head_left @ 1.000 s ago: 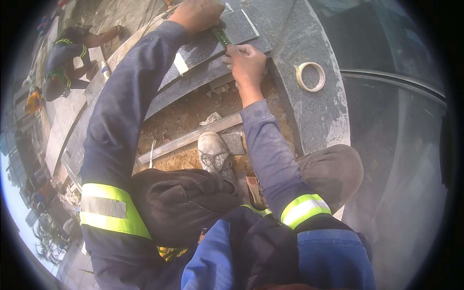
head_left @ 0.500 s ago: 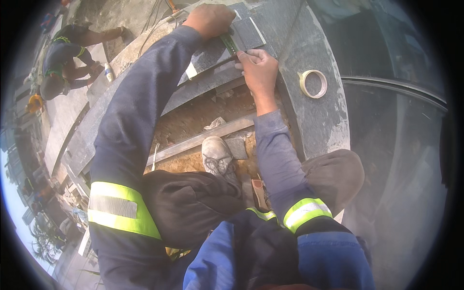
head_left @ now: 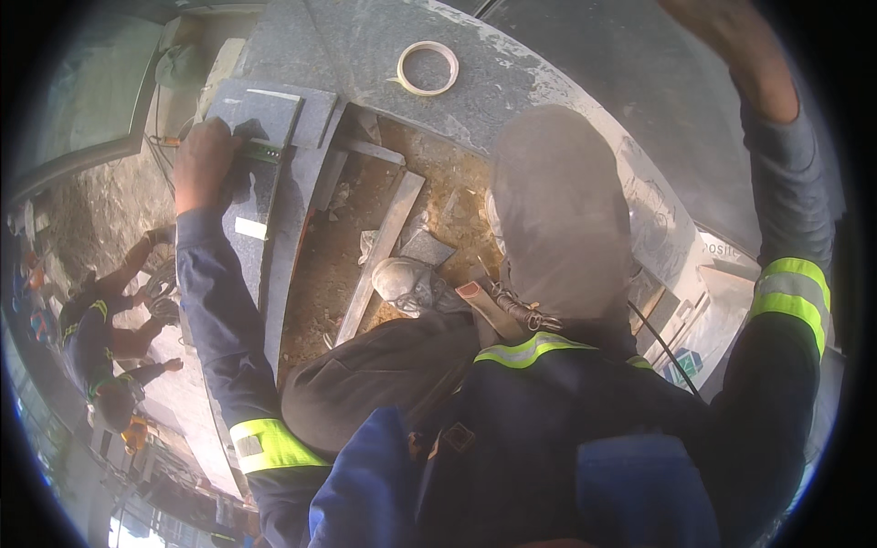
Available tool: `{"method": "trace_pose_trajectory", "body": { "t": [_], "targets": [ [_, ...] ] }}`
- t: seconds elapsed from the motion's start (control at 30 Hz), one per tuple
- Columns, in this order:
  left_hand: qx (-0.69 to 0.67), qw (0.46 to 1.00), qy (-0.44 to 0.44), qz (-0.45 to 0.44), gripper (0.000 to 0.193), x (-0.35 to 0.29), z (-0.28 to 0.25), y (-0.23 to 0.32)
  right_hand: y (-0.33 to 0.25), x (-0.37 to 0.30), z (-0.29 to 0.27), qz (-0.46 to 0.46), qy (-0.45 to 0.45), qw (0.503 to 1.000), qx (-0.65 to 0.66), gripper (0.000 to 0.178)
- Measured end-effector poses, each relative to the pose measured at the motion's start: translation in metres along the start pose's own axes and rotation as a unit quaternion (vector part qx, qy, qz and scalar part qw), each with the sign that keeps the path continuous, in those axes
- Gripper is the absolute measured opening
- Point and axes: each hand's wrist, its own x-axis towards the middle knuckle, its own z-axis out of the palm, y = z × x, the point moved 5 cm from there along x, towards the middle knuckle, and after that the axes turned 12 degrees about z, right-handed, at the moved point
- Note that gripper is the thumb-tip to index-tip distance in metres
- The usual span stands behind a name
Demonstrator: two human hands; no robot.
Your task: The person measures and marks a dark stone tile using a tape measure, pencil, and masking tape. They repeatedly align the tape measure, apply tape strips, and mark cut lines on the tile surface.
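Observation:
My left hand (head_left: 203,164) lies on a grey stone slab (head_left: 265,114) and grips the end of a small green level (head_left: 266,152) that rests across it. A white tag (head_left: 249,227) sits on the slab below my hand. My right hand (head_left: 726,41) is lifted far to the upper right over the grey concrete surface (head_left: 512,82), away from the slab, partly cut by the picture's rim; its fingers are not clear. My bent knee (head_left: 557,201) and grey shoe (head_left: 409,283) fill the middle.
A roll of pale tape (head_left: 427,67) lies on the concrete rim. Below it is a trench of brown earth (head_left: 343,237) with a wooden batten (head_left: 379,256) and stone offcuts. Another person (head_left: 100,347) in a reflective-striped suit crouches at far left.
My right hand has left the slab and swung up to the right. The view has turned, so the slab now sits at upper left. My left hand stays on the level.

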Motion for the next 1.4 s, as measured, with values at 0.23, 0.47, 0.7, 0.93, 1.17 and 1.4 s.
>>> {"method": "trace_pose_trajectory", "body": {
  "t": [0.23,0.47,0.7,0.93,1.17,1.4],
  "targets": [
    [0.007,0.998,-0.061,0.031,0.032,0.003,-0.003,0.012,0.079,-0.368,0.031,0.537,-0.123,0.829,0.102,0.053],
    [0.001,0.999,-0.034,0.040,0.027,0.001,-0.011,0.012,0.070,-0.390,0.020,0.613,-0.396,0.677,0.098,0.022],
    [0.020,0.999,-0.034,0.029,0.027,0.009,0.009,-0.010,0.037,-0.438,0.077,0.449,-0.684,0.575,0.017,0.040],
    [0.031,0.998,0.039,-0.030,0.027,-0.013,0.016,-0.017,0.065,-0.377,0.061,0.467,-0.620,0.628,-0.063,0.049],
    [-0.040,0.993,0.001,-0.108,0.025,0.034,0.016,-0.005,0.133,-0.231,-0.024,0.097,-0.768,0.570,-0.275,0.057],
    [-0.066,0.984,-0.029,-0.163,0.026,0.007,0.034,-0.009,-0.152,-0.012,0.117,-0.060,-0.595,0.801,-0.026,0.054]
  ]
}}
